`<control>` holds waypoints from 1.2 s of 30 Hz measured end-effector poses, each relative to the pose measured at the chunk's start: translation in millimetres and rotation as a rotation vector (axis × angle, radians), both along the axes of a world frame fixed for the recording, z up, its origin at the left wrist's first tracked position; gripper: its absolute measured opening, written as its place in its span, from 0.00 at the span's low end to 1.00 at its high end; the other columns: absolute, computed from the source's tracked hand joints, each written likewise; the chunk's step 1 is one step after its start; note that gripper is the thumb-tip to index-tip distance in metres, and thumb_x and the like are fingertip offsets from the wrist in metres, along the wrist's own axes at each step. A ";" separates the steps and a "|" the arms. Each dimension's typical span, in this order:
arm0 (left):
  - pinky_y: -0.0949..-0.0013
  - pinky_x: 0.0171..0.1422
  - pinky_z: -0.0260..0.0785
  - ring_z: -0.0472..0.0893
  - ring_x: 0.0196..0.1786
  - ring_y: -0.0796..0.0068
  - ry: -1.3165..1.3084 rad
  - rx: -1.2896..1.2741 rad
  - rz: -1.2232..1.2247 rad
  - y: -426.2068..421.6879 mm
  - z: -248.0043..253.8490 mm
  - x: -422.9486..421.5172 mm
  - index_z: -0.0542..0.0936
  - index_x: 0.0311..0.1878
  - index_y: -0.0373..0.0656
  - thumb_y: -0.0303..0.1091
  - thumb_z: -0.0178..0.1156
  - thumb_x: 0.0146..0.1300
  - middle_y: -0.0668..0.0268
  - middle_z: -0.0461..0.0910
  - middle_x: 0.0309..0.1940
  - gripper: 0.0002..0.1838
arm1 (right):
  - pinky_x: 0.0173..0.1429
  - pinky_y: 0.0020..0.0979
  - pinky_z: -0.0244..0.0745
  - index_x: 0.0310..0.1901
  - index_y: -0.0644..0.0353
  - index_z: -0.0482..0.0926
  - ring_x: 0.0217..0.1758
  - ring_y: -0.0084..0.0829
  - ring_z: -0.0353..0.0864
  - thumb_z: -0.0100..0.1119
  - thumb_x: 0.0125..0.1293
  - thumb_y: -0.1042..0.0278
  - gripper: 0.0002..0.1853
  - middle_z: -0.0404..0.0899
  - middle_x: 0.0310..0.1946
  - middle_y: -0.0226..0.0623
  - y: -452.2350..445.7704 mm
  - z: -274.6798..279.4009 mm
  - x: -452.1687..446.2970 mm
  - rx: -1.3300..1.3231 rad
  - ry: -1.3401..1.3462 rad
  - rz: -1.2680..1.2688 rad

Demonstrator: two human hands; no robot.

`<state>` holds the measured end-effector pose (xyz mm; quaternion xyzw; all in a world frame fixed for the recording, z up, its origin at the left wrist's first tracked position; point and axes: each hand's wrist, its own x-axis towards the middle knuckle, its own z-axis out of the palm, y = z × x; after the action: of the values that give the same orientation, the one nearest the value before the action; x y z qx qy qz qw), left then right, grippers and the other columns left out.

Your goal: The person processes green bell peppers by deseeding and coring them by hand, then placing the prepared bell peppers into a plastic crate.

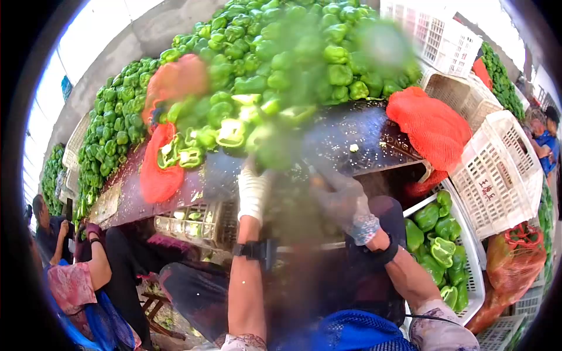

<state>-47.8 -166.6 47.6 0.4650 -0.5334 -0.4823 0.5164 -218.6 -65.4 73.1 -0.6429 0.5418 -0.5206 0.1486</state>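
Observation:
My left hand (253,190), in a white glove, reaches to the near edge of the dark board (345,137). Its fingers are closed at a green bell pepper (276,151), which a smear on the lens blurs. To the right, my right hand (342,196), in a greyish glove, is held level with the left and apart from it, fingers curled. Whatever it grips is lost in the blur. Just beyond my left hand lie cut bell peppers (231,133), pale insides showing. Seeds and bits are scattered over the board.
A large heap of green bell peppers (246,52) rises behind the board. Red mesh sacks (430,126) lie on it. At my right stands a white crate (477,263) of peppers, beside stacked crates (489,175). Another crate (199,225) sits below. A person (88,269) sits at left.

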 end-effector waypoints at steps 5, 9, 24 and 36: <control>0.73 0.39 0.73 0.78 0.40 0.74 -0.258 -0.259 0.090 -16.8 -23.0 8.9 0.69 0.63 0.34 0.26 0.66 0.52 0.56 0.78 0.46 0.32 | 0.34 0.25 0.72 0.63 0.50 0.74 0.29 0.16 0.74 0.58 0.63 0.70 0.24 0.81 0.30 0.33 -2.6 17.3 3.3 -0.123 0.135 0.110; 0.74 0.37 0.72 0.76 0.35 0.76 -0.134 -0.075 0.045 -6.4 -13.8 7.6 0.69 0.63 0.37 0.24 0.63 0.53 0.60 0.78 0.41 0.31 | 0.36 0.32 0.75 0.58 0.52 0.76 0.28 0.35 0.80 0.55 0.65 0.68 0.19 0.82 0.34 0.43 -16.3 -36.6 -6.1 -0.206 0.533 0.060; 0.68 0.47 0.75 0.78 0.44 0.67 -0.261 0.013 -0.011 -16.1 3.6 -12.1 0.65 0.66 0.38 0.26 0.70 0.39 0.56 0.76 0.48 0.44 | 0.42 0.37 0.73 0.44 0.65 0.77 0.40 0.40 0.80 0.54 0.65 0.64 0.13 0.80 0.37 0.46 -11.1 -0.7 -8.3 0.370 0.229 0.126; 0.67 0.36 0.77 0.80 0.41 0.67 0.130 0.090 -0.081 -18.2 -23.8 3.7 0.64 0.67 0.46 0.16 0.64 0.45 0.61 0.74 0.49 0.41 | 0.37 0.32 0.75 0.44 0.61 0.79 0.32 0.36 0.79 0.56 0.61 0.68 0.11 0.81 0.37 0.36 -25.8 -29.5 -57.7 -0.237 0.687 0.185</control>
<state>-44.0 -184.8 23.7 0.4334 -0.4948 -0.5556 0.5085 -276.2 -91.2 43.5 -0.8391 0.4357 -0.3179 -0.0708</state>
